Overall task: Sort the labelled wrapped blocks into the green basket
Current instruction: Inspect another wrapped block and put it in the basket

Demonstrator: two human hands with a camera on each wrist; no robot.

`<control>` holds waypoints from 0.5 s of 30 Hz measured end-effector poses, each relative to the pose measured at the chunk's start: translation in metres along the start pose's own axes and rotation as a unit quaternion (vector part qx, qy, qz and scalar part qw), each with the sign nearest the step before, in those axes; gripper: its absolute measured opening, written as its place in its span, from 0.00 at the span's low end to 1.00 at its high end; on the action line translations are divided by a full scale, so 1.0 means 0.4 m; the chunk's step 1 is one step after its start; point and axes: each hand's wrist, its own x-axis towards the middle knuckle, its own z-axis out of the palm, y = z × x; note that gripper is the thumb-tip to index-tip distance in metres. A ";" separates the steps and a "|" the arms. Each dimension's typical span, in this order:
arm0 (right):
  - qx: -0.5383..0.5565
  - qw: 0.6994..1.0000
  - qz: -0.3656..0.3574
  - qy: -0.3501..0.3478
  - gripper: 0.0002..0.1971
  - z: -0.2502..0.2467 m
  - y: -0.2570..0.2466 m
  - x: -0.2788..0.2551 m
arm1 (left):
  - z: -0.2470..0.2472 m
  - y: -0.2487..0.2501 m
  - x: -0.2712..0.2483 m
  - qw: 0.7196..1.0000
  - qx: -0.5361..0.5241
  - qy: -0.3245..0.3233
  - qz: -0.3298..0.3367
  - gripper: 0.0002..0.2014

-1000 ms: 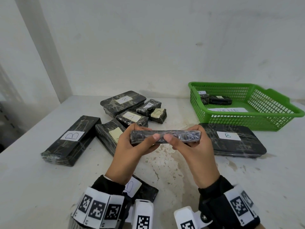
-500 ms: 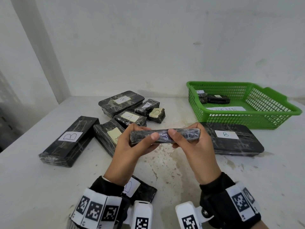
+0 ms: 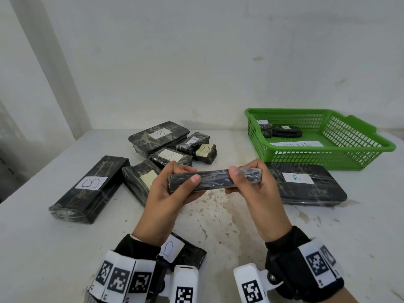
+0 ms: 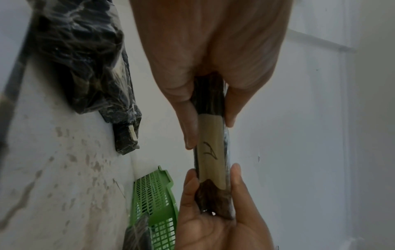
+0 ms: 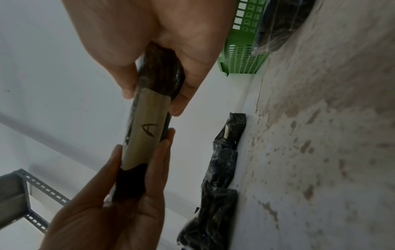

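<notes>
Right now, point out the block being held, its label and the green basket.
block (image 3: 215, 179), head view, middle of its side.
label (image 5: 145, 130), right wrist view, by the letter A.
green basket (image 3: 306, 159), head view, near wall.

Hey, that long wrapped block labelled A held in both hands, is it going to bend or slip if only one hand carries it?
The block probably stays stiff: it spans straight between the left hand and right hand, no sag visible. Its glossy, crinkled film wrap may be a bit slippery, so a firm grip helps. It looks slim and flat-sided, so it is unlikely to roll once set in the green basket.
</notes>
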 end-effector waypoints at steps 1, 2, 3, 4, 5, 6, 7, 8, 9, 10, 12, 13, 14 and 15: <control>0.008 1.000 0.012 -0.008 0.19 0.000 0.001 0.001 | -0.001 0.002 0.001 1.000 -0.002 0.004 -0.001 0.08; 0.019 0.999 0.023 -0.014 0.20 -0.001 0.004 0.003 | -0.001 0.003 0.003 1.000 -0.003 0.009 -0.004 0.07; 0.025 0.999 0.030 -0.017 0.19 -0.002 0.007 0.004 | -0.002 0.004 0.003 1.000 -0.003 0.013 -0.005 0.05; 0.028 0.999 0.031 -0.019 0.18 -0.002 0.010 0.004 | -0.003 0.005 0.003 1.000 -0.005 0.017 -0.009 0.04; 0.029 0.999 0.028 -0.018 0.16 -0.003 0.011 0.003 | -0.003 0.006 0.004 1.000 -0.012 0.022 -0.014 0.03; 0.028 0.999 0.021 -0.018 0.14 -0.004 0.012 0.002 | -0.003 0.009 0.004 0.999 -0.023 0.027 -0.017 0.06; 0.023 0.999 0.014 -0.021 0.12 -0.005 0.010 0.000 | -0.004 0.012 0.006 0.998 -0.043 0.029 -0.020 0.13; 0.014 1.000 0.006 -0.024 0.11 -0.007 0.007 -0.001 | -0.006 0.016 0.008 0.997 -0.070 0.028 -0.024 0.21; 0.001 1.000 -0.002 -0.030 0.11 -0.010 0.000 -0.003 | -0.008 0.020 0.011 0.995 -0.095 0.023 -0.028 0.27; -0.012 0.999 -0.008 -0.037 0.11 -0.013 -0.007 -0.003 | -0.011 0.026 0.013 0.993 -0.116 0.013 -0.031 0.30; -0.021 0.998 -0.015 -0.049 0.12 -0.020 -0.014 0.001 | -0.016 0.038 0.014 0.991 -0.128 -0.001 -0.040 0.30; -0.010 0.998 -0.014 -0.052 0.13 -0.024 -0.013 0.003 | -0.017 0.040 0.014 0.992 -0.122 -0.002 -0.043 0.29; 0.009 0.998 -0.008 -0.053 0.15 -0.028 -0.011 0.007 | -0.016 0.040 0.014 0.993 -0.111 0.002 -0.044 0.27; 0.031 0.998 0.002 -0.054 0.19 -0.032 -0.009 0.011 | -0.015 0.039 0.014 0.994 -0.102 0.010 -0.042 0.24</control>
